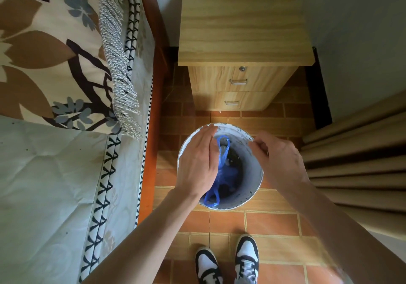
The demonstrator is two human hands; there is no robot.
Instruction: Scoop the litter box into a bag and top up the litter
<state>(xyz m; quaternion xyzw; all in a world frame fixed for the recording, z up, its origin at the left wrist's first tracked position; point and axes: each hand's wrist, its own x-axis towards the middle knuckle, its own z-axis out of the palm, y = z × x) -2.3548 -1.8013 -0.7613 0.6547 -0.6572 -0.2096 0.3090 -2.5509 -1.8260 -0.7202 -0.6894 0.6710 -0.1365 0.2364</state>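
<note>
While both hands hang over the round white plastic bucket [256,187] on the terracotta tiled floor [272,222], the step in hand looks to be fitting or gathering the thin blue plastic bag [222,169] that lies inside it, its two loop handles showing, one toward the far rim and one toward the near rim. The left hand [197,162] sits flat over the left side of the bucket, fingers extended and together, its grip apparently open, though the underside is hidden and it may be touching the bag beneath the palm. The right hand [279,158] has its fingers curled at the right rim, pinched on the edge or on a bit of film; which one I cannot tell. To do this well, each hand should take one handle loop and draw it outward over the rim, so the mouth of the bag stays wide and the scooped litter falls into the bag, not beside it. Pull evenly, since film this thin will likely tear or slip off one side if tugged hard. Dark material shows at the bottom, partly under the bag. No litter box or scoop is in view. The bucket stands between the bed with the patterned quilt [55,162] and the beige curtain [362,162], just before the wooden bedside cabinet [241,30].
</note>
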